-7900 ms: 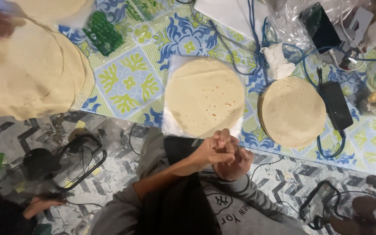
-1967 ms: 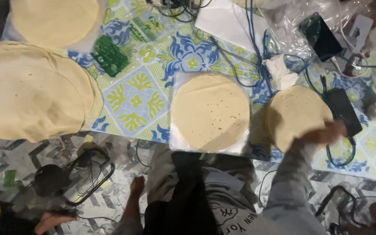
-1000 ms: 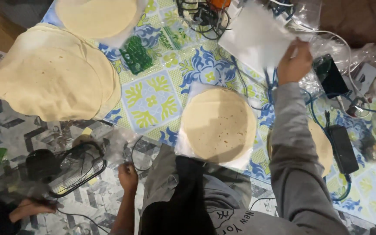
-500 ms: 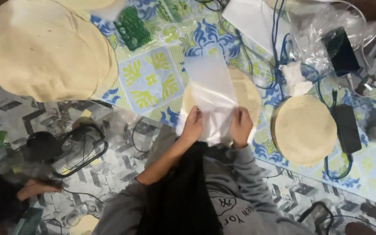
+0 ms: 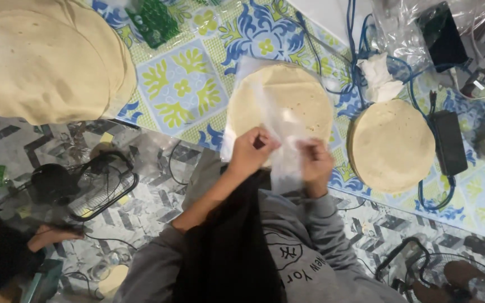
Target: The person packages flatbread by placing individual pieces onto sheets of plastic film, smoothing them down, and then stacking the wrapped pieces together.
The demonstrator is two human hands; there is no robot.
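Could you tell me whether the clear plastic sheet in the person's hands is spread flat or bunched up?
Bunched at the near edge: both hands, left and right, pinch the plastic sheet, which drapes wrinkled over the round flatbread.

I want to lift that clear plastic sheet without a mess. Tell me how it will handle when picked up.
The clear plastic sheet looks thin and crinkled where the left hand and right hand pinch it, so likely floppy and very light. It drapes over the flatbread, so it may cling. Its glossy surface suggests slipperiness.

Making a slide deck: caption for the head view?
Both hands, left hand and right hand, pinch a clear plastic sheet over a round flatbread.
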